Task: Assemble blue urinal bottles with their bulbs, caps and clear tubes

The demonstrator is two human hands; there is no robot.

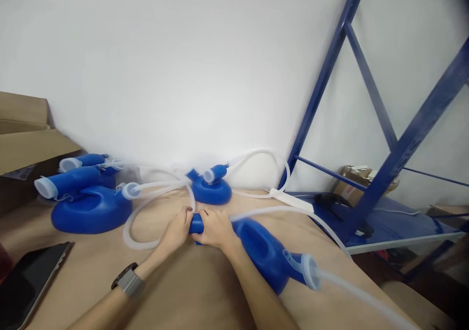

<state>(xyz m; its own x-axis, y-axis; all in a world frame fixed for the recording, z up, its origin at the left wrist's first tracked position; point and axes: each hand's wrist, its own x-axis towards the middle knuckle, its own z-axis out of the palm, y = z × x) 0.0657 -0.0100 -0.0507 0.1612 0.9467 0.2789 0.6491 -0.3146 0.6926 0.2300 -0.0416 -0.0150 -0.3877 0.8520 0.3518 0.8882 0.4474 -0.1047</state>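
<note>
A blue plastic cylinder (197, 223) lies between my hands, low over the table. My left hand (179, 230) is closed around its left end, and my right hand (216, 226) wraps the right end. Fingers cover most of it, so its ends are hidden. Beside my right forearm a blue urinal bottle (256, 249) lies with its neck and translucent cap (311, 272) to the lower right, a clear hose (361, 296) running from it. Just beyond my hands is another blue bottle (210, 192) with a short blue cylinder (219, 172) resting on it.
More blue bottles (91, 215) with white-capped cylinders (75, 181) and looped hoses (141, 244) lie at left. A cardboard box (32, 149) stands behind them; a dark phone or tablet (31, 281) lies front left. A white power strip (292, 200) and blue metal rack (322, 91) are at right.
</note>
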